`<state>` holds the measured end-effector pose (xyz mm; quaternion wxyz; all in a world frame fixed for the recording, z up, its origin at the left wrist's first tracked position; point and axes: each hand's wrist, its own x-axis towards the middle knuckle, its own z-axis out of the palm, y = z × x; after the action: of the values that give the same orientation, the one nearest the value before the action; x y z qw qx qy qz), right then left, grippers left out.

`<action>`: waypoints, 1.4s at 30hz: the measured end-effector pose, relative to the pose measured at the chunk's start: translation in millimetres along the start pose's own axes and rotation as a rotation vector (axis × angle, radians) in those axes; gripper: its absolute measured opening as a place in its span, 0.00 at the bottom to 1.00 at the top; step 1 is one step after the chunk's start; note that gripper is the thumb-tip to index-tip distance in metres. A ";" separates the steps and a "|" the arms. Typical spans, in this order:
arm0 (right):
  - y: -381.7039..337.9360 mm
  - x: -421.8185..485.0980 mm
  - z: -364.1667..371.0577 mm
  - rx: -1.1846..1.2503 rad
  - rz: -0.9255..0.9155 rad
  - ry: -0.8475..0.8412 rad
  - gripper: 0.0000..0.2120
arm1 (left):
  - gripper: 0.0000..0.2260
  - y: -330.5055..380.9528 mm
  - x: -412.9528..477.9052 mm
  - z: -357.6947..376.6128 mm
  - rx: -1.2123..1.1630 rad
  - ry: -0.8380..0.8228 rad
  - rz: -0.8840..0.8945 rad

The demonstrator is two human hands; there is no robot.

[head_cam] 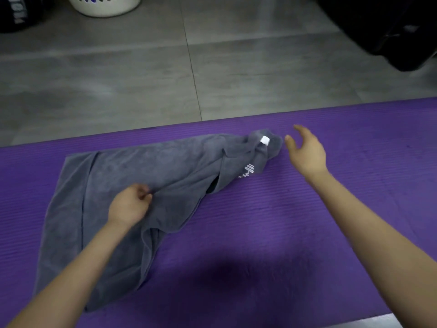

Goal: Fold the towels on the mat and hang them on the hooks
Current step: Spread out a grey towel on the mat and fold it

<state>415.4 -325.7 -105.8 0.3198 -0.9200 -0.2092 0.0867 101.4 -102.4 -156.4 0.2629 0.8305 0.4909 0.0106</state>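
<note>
A grey towel (146, 176) lies rumpled on the purple mat (307, 233), spread flat at the left and bunched toward the right, where a small white tag (265, 140) shows. My left hand (129, 204) pinches a fold of the towel near its middle, fingers curled. My right hand (306, 151) hovers just right of the bunched end, fingers spread and relaxed, holding nothing. No hooks are in view.
Grey tiled floor (142, 74) lies beyond the mat's far edge. A white laundry basket (104, 5) stands at the top left, with a dark object (16, 15) beside it. A large black object (383, 31) fills the top right corner.
</note>
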 end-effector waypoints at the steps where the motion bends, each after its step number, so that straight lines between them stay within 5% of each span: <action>1: 4.0 -19.2 8.1 -0.016 0.020 0.023 0.22 | 0.07 3.5 -2.7 3.2 0.043 0.075 0.045; 3: 11.2 -57.2 31.0 -0.054 0.052 -0.017 0.23 | 0.14 12.8 -11.4 11.5 0.078 0.149 0.224; 6: 11.9 -84.3 60.3 -0.049 0.156 -0.087 0.28 | 0.25 21.4 -23.0 26.4 0.180 0.034 0.410; 11: -14.4 -74.7 83.3 0.029 0.293 -0.044 0.32 | 0.18 20.6 -22.9 41.4 0.228 0.006 0.445; 17: -61.9 -51.8 111.0 -0.176 0.133 0.042 0.31 | 0.12 21.7 -17.7 41.8 0.068 0.167 0.503; 22: -62.0 -37.8 106.3 -0.252 0.135 0.014 0.16 | 0.06 34.2 -23.4 25.5 -0.093 0.009 0.317; 28: -33.4 -61.8 3.8 -0.239 0.027 0.137 0.16 | 0.08 65.8 -30.5 -5.5 -0.316 -0.410 0.296; 31: 1.0 -78.2 -62.5 -0.256 0.004 0.148 0.14 | 0.07 97.5 -48.3 -9.2 -0.152 -0.587 0.384; 35: 79.6 -78.5 -128.3 -0.335 0.154 -0.022 0.14 | 0.11 134.2 -64.7 -7.9 0.348 -0.799 0.535; 38: 140.7 -67.6 -148.9 -0.487 0.270 -0.222 0.16 | 0.14 165.8 -58.9 -8.6 0.557 -0.806 0.549; 42: 174.7 -46.4 -142.4 -0.403 0.297 -0.065 0.14 | 0.14 215.4 -33.2 6.8 0.613 -0.686 0.541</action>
<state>473.1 -548.5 -102.6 0.1066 -0.9826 -0.0951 0.1188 260.6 -214.3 -58.0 0.1417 0.9219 0.1257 -0.3379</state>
